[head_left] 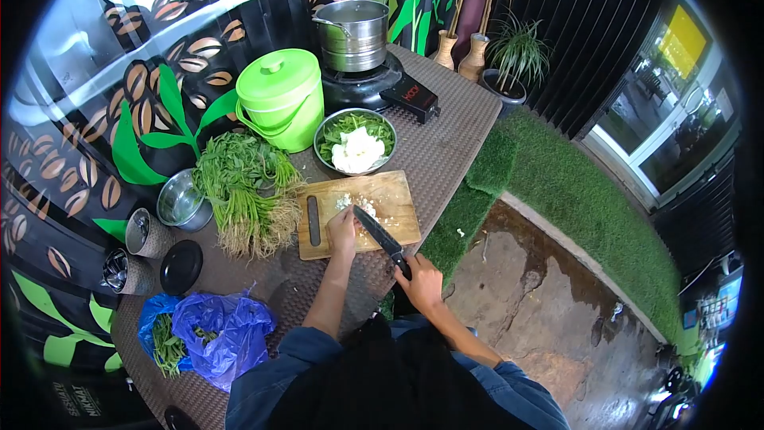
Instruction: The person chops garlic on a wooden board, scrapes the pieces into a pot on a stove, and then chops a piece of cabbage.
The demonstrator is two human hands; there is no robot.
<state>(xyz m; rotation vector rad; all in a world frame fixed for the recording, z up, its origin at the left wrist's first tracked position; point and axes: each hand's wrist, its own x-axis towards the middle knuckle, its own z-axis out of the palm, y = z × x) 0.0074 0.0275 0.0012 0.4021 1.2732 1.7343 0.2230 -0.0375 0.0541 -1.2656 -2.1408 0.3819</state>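
Note:
My right hand (422, 282) is wrapped round the black handle of a kitchen knife (379, 232), its dark blade slanting up and left over a wooden cutting board (402, 191). Close to the blade's tip, my left hand (343, 232) is closed with its fingertips down at the board; what they hold, if anything, is hidden. Small chopped white pieces (385, 220) lie scattered about the blade and the left fingertips. Just beyond the board stands a metal bowl (321, 161) of green leaves (341, 129) with a white heap (360, 151) on top.
Left of the board lies a big bunch of rooted greens (247, 183). Behind are a lidded green bucket (280, 103) and a steel pot (355, 40) on a black stove (362, 89). Blue plastic bags (227, 330), a small metal bowl (181, 201) and a black lid (181, 267) occupy the left side.

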